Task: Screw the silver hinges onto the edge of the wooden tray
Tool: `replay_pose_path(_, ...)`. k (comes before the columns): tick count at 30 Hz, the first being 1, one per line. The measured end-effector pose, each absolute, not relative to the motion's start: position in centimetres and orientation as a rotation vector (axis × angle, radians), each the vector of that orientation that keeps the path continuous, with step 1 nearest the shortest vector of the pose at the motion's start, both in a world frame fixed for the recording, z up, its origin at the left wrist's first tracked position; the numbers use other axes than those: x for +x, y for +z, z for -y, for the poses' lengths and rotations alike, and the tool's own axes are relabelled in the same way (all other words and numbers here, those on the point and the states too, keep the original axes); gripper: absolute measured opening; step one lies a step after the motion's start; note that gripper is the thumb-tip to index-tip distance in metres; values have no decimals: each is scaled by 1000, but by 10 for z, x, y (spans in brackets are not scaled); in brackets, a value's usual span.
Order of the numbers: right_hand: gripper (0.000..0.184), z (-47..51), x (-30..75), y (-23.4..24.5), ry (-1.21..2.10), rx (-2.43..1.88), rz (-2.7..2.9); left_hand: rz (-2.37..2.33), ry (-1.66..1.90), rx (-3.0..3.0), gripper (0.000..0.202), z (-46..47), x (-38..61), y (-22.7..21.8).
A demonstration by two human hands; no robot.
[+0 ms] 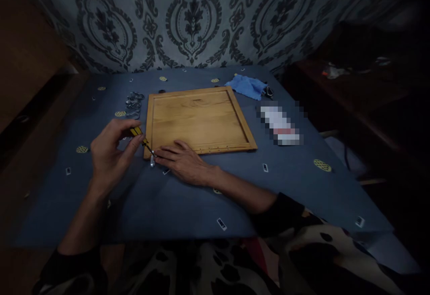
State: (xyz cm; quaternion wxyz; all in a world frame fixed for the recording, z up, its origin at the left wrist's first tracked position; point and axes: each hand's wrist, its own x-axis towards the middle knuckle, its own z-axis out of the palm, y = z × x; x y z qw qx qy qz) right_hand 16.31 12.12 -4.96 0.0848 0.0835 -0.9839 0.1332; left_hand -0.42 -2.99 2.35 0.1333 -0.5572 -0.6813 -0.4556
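My left hand [112,151] is closed around the yellow-and-black handle of a screwdriver [137,131], which slants down to the right. Its tip meets a small metal hook [152,160] at the near left corner of a framed wooden board [198,118]. Stretched out, the fingers of my right hand [184,163] lie across the board's near edge, their tips beside the hook. Whether they touch the hook I cannot tell. Several small dark holes run along the near rail, right of my hand.
Several metal hooks [133,101] lie in a cluster left of the board. Behind its right side is a blue cloth [247,87] with a dark metal item [268,91] beside it. A blurred-out white object [280,124] lies to the right. Beneath everything is a blue patterned tablecloth [188,214].
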Motion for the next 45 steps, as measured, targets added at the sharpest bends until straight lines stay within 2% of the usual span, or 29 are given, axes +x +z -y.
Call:
replay_pose_path(6,49,-122,164,-50,391,253,2926,2050,-1441,-1692,22,31,-3,27)
replay_pose_path(13,48,-123,165,-49,401,273,2905,1899,-1687,-1523,20,31,3,48)
replay_pose_path(26,48,-123,164,-52,422,271,2921,2010,-1632,-1576,22,32,1,34)
replay_pose_path(32,54,-123,163,-54,401,271,2909,1998,-1587,-1607,22,31,-1,30)
replay_pose_path(45,49,-122,163,-53,398,265,2925,1974,-1396,-1632,24,33,-5,25)
